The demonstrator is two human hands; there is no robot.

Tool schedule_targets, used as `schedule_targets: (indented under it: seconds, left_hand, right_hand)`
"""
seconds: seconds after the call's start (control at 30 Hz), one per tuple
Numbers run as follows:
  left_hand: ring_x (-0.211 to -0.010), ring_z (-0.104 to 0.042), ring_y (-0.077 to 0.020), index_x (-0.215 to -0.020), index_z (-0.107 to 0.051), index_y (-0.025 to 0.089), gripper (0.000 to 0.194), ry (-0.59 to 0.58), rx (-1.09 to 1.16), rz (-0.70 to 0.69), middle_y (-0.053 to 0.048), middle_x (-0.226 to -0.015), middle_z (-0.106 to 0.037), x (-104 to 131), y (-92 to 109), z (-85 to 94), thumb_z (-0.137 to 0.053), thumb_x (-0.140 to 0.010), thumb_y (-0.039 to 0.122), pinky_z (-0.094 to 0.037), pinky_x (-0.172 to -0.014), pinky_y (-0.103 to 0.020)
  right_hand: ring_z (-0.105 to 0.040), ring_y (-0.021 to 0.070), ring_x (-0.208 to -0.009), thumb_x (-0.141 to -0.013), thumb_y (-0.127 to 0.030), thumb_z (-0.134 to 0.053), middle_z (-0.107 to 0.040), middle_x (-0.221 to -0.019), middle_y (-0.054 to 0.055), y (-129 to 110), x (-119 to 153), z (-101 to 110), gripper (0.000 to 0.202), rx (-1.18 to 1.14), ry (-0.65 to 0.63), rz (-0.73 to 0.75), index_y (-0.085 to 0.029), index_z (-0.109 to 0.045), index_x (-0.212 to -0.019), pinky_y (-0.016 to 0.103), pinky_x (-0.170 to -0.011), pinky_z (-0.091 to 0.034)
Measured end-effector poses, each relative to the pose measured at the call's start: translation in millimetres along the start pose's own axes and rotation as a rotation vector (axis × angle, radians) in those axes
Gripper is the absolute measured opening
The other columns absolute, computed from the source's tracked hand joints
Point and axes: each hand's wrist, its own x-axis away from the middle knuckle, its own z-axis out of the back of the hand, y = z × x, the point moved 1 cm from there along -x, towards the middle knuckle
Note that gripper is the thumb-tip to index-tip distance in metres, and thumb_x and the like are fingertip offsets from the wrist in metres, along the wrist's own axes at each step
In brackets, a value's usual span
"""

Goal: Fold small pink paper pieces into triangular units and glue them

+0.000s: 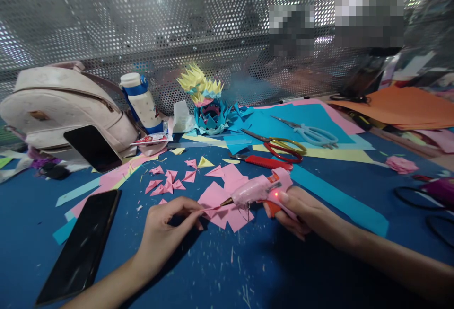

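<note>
My left hand (173, 228) pinches a small folded pink paper piece (212, 208) between thumb and fingers, low over the blue table. In my right hand (298, 209) is a pink glue gun (253, 190), its red light on and an orange trigger under my fingers. The gun's metal nozzle points left, at or very near the pink piece; whether they touch I cannot tell. Beneath the nozzle lie overlapping pink paper squares (234, 179). Several small folded pink triangles (170, 182) are scattered behind my left hand, with a yellow one (205, 162) beside them.
Two phones (81, 247) (92, 148), a backpack (64, 105) and a bottle (144, 103) are at left. Behind stands a yellow and blue folded-paper model (209, 110). Red-yellow scissors (280, 147), blue scissors (315, 134), a red-handled cutter (267, 162) and blue sheets (301, 119) lie beyond the gun.
</note>
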Motion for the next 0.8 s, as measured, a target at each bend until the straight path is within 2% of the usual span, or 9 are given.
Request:
schedule_targets:
  seconds: [0.23, 0.43, 0.8]
  left_hand:
    - [-0.054, -0.071, -0.0091, -0.087, -0.074, 0.023, 0.012, 0.001, 0.003, 0.01, 0.005, -0.066, -0.074, 0.0, 1.1, 0.4, -0.066, -0.092, 0.015, -0.057, -0.057, -0.013]
    - [-0.054, -0.071, -0.0093, -0.087, -0.074, 0.023, 0.012, 0.015, 0.003, 0.012, 0.004, -0.067, -0.074, -0.4, 0.1, -0.2, -0.066, -0.092, 0.016, -0.058, -0.057, -0.013]
    - [-0.053, -0.071, -0.0125, -0.085, -0.073, 0.022, 0.011, 0.009, -0.007, 0.024, 0.003, -0.065, -0.074, -1.5, 3.1, 0.1, -0.066, -0.091, 0.018, -0.059, -0.055, -0.018]
  right_hand:
    - [-0.036, 0.009, -0.034, -0.085, -0.084, -0.04, -0.038, -0.04, -0.006, 5.3, -5.1, -1.4, 0.073, -0.014, 0.013, -0.004, -0.016, -0.057, -0.067, 0.022, -0.036, -0.024]
    - [-0.036, 0.0085, -0.033, -0.084, -0.086, -0.042, -0.036, -0.037, -0.004, 3.8, -5.7, -2.5, 0.075, -0.013, 0.001, 0.009, -0.02, -0.039, -0.048, 0.022, -0.036, -0.024]
    - [-0.037, 0.0085, -0.034, -0.089, -0.08, -0.04, -0.033, -0.04, -0.004, 4.0, -6.1, -1.7, 0.072, 0.011, -0.012, 0.034, -0.021, -0.037, -0.048, 0.023, -0.038, -0.025]
